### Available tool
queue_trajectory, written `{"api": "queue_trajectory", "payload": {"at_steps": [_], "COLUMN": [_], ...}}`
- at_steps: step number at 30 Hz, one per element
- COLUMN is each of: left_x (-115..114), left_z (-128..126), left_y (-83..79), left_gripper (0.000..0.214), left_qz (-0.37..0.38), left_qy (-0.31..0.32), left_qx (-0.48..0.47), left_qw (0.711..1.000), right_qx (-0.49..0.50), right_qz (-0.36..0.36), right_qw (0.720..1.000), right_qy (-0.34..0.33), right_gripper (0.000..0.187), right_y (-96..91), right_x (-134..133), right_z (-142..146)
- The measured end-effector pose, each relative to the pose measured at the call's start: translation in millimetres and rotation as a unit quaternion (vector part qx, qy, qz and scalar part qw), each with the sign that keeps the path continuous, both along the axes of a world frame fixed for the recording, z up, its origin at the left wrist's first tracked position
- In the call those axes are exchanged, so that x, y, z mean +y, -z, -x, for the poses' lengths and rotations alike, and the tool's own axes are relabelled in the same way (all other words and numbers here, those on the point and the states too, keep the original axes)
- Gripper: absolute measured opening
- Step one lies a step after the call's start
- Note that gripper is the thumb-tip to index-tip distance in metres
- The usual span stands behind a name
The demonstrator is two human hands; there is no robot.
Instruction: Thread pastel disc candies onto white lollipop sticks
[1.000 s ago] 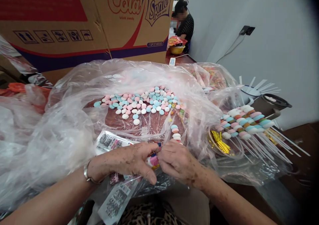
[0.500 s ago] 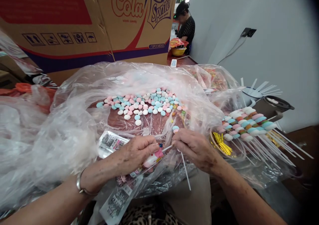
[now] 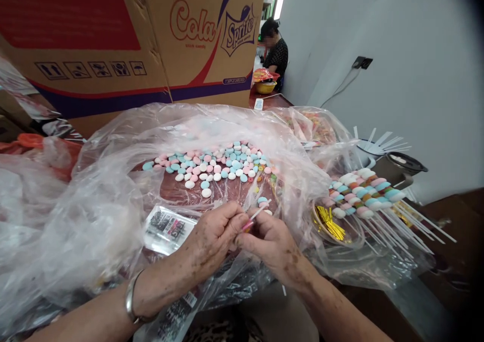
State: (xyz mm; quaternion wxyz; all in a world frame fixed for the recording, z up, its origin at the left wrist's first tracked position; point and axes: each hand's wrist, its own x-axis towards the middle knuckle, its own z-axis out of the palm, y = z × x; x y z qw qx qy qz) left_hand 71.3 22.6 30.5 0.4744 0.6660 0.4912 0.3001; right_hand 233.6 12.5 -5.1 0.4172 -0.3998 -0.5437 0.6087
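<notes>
Presently, item one: left hand is closing its grip, thumb against forefinger, on a pink candy at the near edge of the tabletop. Item two: right hand, touching the left, is pinching the lower part of a thin white stick, whose free tip is pointing up and toward the right edge.

Handling note, as a judgement: the candy appears to be going onto the stick. The work is going best when the right hand is holding the stick close to the candy so that it is not bending. The left should be holding the piece square, with pressure running straight along the stick, since a skewed push is likely to crack it.

Surroundings: loose candies, pink, blue and white, are lying on clear plastic sheeting toward the middle. A labelled packet is lying just left of the hands. Finished candy sticks are fanning toward the right edge, with gold twist ties beside them. A cardboard box is standing along the far edge, and another person is working well beyond it.

Hard to make out: fingers are covering the spot where stick meets candy, so I cannot tell whether it is pierced. The stick's lower end is hiding under the right hand, the packet's print is too small to read, and plastic is veiling most of the tabletop.
</notes>
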Motion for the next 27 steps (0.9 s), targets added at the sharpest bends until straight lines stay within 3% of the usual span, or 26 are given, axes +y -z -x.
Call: {"api": "queue_trajectory", "payload": {"at_steps": [2, 6, 9, 12, 15, 18, 20, 24, 27], "left_x": [-0.4, -2.0, -3.5, -3.4, -1.8, 0.1, 1.3, 0.8, -3.9], "left_z": [-0.1, 2.4, 2.6, 2.3, 3.2, 6.3, 9.6, 14.4, 12.9], "left_y": [3.1, 11.7, 13.8, 12.1, 11.3, 13.2, 14.9, 17.0, 16.0], "left_gripper": [0.031, 0.029, 0.028, 0.028, 0.019, 0.017, 0.024, 0.031, 0.035], "left_qz": [0.061, 0.179, 0.227, 0.275, 0.343, 0.375, 0.371, 0.384, 0.376], "left_qy": [-0.004, 0.051, 0.010, -0.010, 0.034, 0.077, 0.110, 0.165, 0.148], "left_qx": [-0.076, -0.229, -0.278, -0.279, -0.250, -0.259, -0.266, -0.243, -0.223], "left_qw": [0.995, 0.955, 0.933, 0.920, 0.905, 0.887, 0.883, 0.875, 0.887], "right_qx": [-0.008, 0.043, 0.117, 0.141, 0.026, -0.122, -0.164, -0.133, -0.142], "right_qz": [-0.006, -0.013, 0.019, 0.010, -0.083, -0.250, -0.315, -0.268, -0.224], "right_qw": [0.999, 0.995, 0.990, 0.988, 0.996, 0.960, 0.932, 0.950, 0.959], "right_qy": [0.043, 0.088, 0.081, 0.059, 0.002, 0.039, 0.079, 0.088, 0.100], "right_gripper": [0.027, 0.020, 0.016, 0.021, 0.018, 0.014, 0.015, 0.017, 0.018], "right_y": [-2.8, -4.6, -0.4, 3.5, 3.0, -0.1, -1.3, 0.7, 3.6], "right_x": [-1.6, -3.3, -3.5, -2.5, -1.8, -4.0, -7.9, -17.8, -22.3], "right_z": [2.5, 6.0, 9.3, 7.5, -1.8, -10.8, -12.4, -7.1, -5.6]}}
